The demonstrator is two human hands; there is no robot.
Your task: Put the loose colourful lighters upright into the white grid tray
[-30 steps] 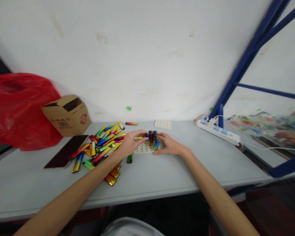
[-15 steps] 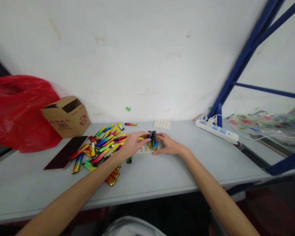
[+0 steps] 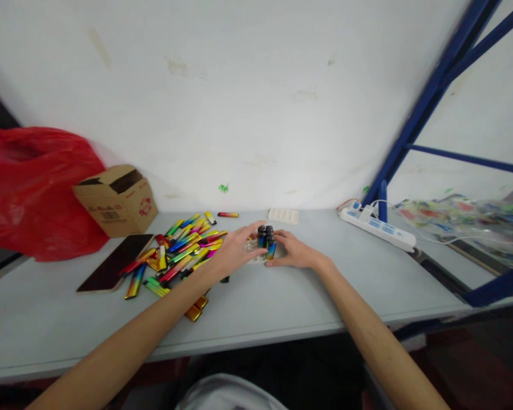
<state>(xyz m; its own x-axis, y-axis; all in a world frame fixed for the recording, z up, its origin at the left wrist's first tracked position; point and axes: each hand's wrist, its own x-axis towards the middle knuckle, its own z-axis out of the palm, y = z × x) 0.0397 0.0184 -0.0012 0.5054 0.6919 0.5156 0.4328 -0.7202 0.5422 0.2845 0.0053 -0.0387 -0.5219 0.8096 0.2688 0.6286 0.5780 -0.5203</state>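
Note:
Several cigarette lighters, blue fading to gold with black tops, stand upright in rows in a small white tray with round holes. My left hand reaches in from the left, thumb and fingers closed about a lighter in the left row. On the right side, my right hand is curled round the tray's edge, its thumb at the near corner and its fingers against the standing lighters. To the left lies a loose pile of shiny multicoloured lighters, partly covered by my left forearm.
A second white tray and a single lighter lie near the wall. At left are a dark flat panel, a cardboard box and a red plastic bag. At right, a power strip sits by the blue frame.
My left hand has shifted slightly right and up, its fingers now closer round the lighters in the left row. My right hand stays at the tray. The view has tilted a little.

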